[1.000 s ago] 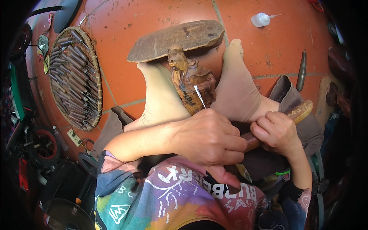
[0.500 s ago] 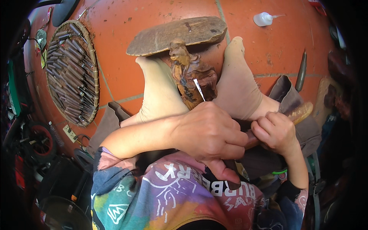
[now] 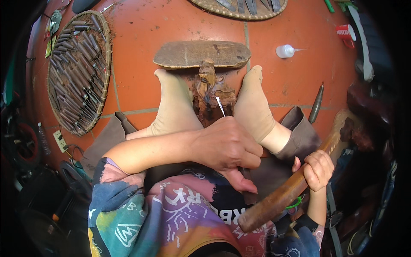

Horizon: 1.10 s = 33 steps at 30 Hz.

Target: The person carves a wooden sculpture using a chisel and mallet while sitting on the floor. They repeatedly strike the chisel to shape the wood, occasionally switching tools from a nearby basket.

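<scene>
My left hand (image 3: 229, 147) is closed around a carving chisel, its thumb along the dark handle. The bright steel blade (image 3: 220, 106) points away from me onto a brown wood carving (image 3: 212, 96) of a figure. The carving stands between my two feet, against a thick wooden board (image 3: 201, 54). At the right my right hand (image 3: 317, 170) grips a wooden mallet (image 3: 276, 202), a long club shape. Its thick end hangs near my shirt, apart from the chisel handle. Where the blade tip meets the wood is too small to make out.
On the left lies a round woven tray (image 3: 108, 64) full of chisels; another tray (image 3: 239, 16) with blades is at the far edge. A white squeeze bottle (image 3: 285, 51), a red mug (image 3: 345, 33) and a dark pointed tool (image 3: 317, 103) are on the tiled floor. A power socket (image 3: 61, 141) sits at left.
My right hand has moved right and swung the mallet's thick end back from the chisel handle toward me. My left hand keeps its hold on the chisel. The view has shifted, showing more floor ahead.
</scene>
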Each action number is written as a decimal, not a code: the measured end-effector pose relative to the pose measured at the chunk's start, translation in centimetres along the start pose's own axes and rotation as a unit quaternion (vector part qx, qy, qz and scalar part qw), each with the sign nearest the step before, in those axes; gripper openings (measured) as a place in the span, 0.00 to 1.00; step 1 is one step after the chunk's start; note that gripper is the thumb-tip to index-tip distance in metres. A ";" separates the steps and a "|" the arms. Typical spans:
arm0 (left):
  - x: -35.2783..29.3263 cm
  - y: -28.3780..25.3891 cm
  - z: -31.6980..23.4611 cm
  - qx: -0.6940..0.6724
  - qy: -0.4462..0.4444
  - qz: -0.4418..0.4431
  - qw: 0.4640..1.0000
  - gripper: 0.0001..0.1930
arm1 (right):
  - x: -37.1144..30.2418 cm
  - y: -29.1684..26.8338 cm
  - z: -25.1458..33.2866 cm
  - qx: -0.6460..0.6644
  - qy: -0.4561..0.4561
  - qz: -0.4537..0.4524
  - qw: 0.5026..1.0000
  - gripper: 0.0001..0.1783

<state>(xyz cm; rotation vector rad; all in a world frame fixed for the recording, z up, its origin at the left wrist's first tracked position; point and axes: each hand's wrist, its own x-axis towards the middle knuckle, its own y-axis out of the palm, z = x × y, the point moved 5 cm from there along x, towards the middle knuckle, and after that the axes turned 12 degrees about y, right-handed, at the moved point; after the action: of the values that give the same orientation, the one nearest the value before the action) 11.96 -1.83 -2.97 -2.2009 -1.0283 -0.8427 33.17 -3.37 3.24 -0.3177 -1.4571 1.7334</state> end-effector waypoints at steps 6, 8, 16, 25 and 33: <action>0.3 -0.6 -0.1 -0.008 -0.006 -0.032 0.999 0.26 | -0.2 -1.0 -0.7 0.003 0.023 0.002 1.000 0.17; 0.3 -0.8 -0.1 -0.013 -0.011 -0.040 0.999 0.26 | -0.4 -0.9 -0.7 0.009 0.024 0.010 1.000 0.17; 0.6 -1.5 0.0 -0.041 -0.023 -0.087 0.995 0.27 | -0.3 -1.0 -0.7 0.018 0.064 -0.022 0.998 0.16; 0.2 -1.4 -0.1 -0.034 0.000 -0.104 0.994 0.28 | -0.2 -0.4 -0.4 0.010 0.060 -0.005 0.998 0.16; 0.3 -1.5 0.2 -0.027 -0.005 -0.100 0.995 0.27 | -0.2 0.0 -0.9 0.021 0.064 -0.003 0.998 0.16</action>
<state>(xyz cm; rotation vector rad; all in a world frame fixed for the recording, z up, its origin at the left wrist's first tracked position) 10.97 -0.75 -2.52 -2.1737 -1.2610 -0.9576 33.91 -2.88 2.90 -0.3947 -1.3258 1.7058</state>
